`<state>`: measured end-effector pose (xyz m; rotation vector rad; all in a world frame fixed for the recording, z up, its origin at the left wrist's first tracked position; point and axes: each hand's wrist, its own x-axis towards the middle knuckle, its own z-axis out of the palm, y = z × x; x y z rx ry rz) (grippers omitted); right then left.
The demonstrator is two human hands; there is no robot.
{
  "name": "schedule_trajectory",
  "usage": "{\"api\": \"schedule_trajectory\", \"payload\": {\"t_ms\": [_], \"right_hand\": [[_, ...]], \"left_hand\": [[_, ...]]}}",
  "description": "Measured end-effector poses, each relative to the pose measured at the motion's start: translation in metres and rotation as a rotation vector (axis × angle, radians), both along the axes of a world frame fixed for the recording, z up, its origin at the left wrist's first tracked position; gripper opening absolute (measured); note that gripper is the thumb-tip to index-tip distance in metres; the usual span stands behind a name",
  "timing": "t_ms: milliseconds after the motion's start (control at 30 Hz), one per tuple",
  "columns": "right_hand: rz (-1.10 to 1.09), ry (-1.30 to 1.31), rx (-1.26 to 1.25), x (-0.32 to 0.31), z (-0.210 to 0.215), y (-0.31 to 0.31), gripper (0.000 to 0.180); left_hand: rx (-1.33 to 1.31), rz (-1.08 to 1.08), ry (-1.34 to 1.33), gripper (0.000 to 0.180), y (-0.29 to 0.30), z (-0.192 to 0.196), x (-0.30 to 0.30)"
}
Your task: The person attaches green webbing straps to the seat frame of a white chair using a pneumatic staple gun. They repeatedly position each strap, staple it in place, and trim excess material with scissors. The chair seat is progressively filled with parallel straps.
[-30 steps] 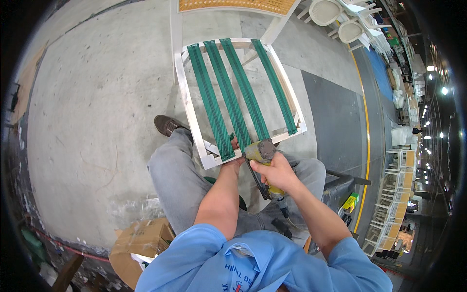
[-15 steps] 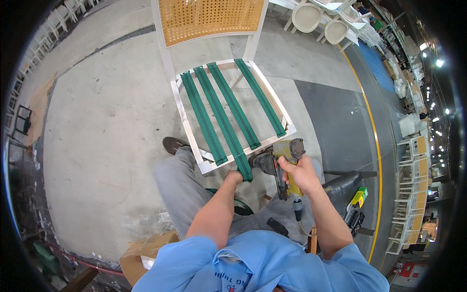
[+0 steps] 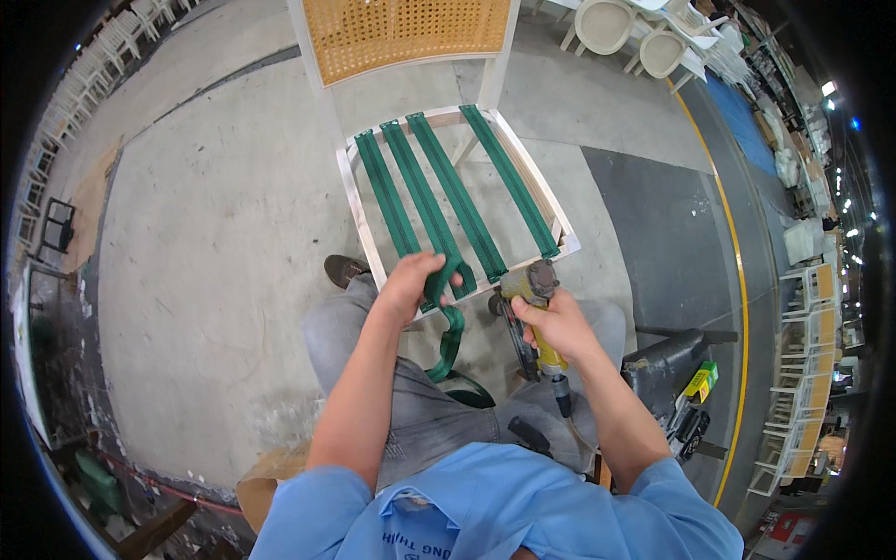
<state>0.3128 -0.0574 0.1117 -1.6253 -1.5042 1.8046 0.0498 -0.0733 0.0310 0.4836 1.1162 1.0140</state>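
In front of me stands a pale wooden chair frame [image 3: 571, 245] with a cane back [image 3: 406, 37]. Several green webbing straps [image 3: 464, 201] run from its back rail to its front rail. My left hand [image 3: 411, 283] is closed on the loose end of one strap at the front rail, folding it up. That strap's tail hangs down in a loop between my knees. On the right, my right hand [image 3: 560, 327] grips a yellow pneumatic staple gun [image 3: 541, 347], its head close to the front rail's right part. An air hose connector [image 3: 562, 397] hangs from its handle.
A dark padded bench [image 3: 665, 362] carrying a green and yellow box [image 3: 702, 381] is at my right. A cardboard box [image 3: 266, 481] sits at lower left. White chairs [image 3: 789, 373] line the right side beyond a yellow floor line [image 3: 740, 308]; more chair parts [image 3: 602, 26] lie far right.
My left hand has risen from below the front rail to above it, lifting the strap end and folding it back. The staple gun has shifted slightly left and stays in my right hand.
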Motion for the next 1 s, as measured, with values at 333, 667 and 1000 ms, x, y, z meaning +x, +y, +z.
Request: {"api": "schedule_trajectory", "payload": {"t_ms": [333,667,1000], "right_hand": [[0.105,-0.185,-0.048,-0.038,-0.029,0.021,0.033],[0.129,-0.219,-0.061,-0.054,-0.033,0.022,0.039],[0.121,-0.239,-0.073,-0.07,-0.032,0.001,0.037]], "left_hand": [[-0.131,0.05,0.051,0.027,0.043,-0.038,-0.003],[-0.169,0.069,-0.017,0.026,0.047,-0.035,-0.013],[-0.106,0.011,-0.058,0.028,0.038,-0.048,-0.022]]}}
